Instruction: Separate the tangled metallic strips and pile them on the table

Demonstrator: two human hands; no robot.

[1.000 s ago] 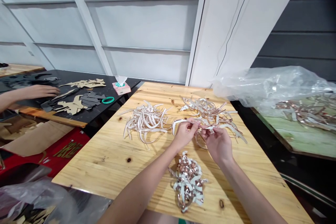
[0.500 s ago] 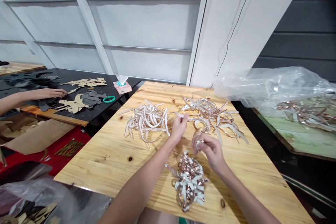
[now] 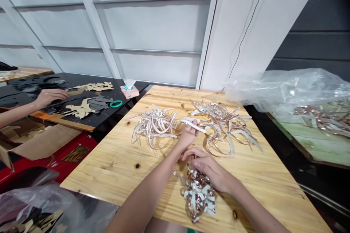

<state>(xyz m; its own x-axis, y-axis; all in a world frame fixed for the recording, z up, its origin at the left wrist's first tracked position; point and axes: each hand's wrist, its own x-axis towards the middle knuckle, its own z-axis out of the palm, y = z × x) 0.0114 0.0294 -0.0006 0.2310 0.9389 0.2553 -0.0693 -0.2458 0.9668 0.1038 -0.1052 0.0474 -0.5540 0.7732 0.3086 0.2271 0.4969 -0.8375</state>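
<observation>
My left hand is closed on white curved strips, between two heaps on the wooden table. To its left lies a pile of pale curved strips; to its right spreads a looser heap of white and rose-gold strips. My right hand is over the top of a heap of short, crumpled shiny pieces near the front edge. Its fingers are bent, and whether anything is between them is hidden.
At left, another person's hand touches beige and grey scraps on a black table. A tissue box and green ring lie there. Clear plastic and more strips are at right.
My right hand has moved left and down onto the crumpled heap. The strips in my left hand now extend further right. The other person's hand has shifted slightly.
</observation>
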